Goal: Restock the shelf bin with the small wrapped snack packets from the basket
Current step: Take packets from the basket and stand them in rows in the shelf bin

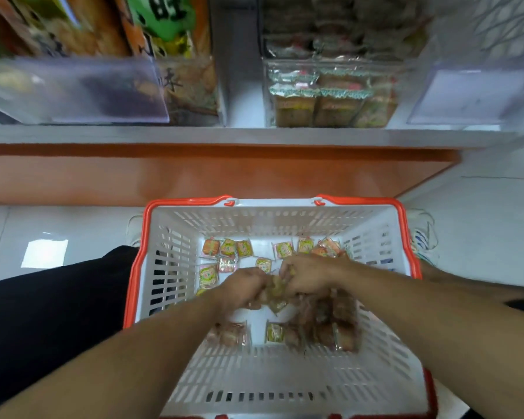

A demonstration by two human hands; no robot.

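Both hands, left hand (245,287) and right hand (307,278), clutched a bunch of snack packets (277,293) between them; more packets lay around, inside the white basket (263,385); beyond, the clear shelf bin (330,95) above pale floor tiles (481,225).

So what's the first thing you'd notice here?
Probably the white basket with its orange rim, low in the middle, with little snack packets scattered on its bottom. Both hands meet inside it: the left hand and right hand are gathering a bunch of packets. Above, a clear shelf bin holds more snacks.
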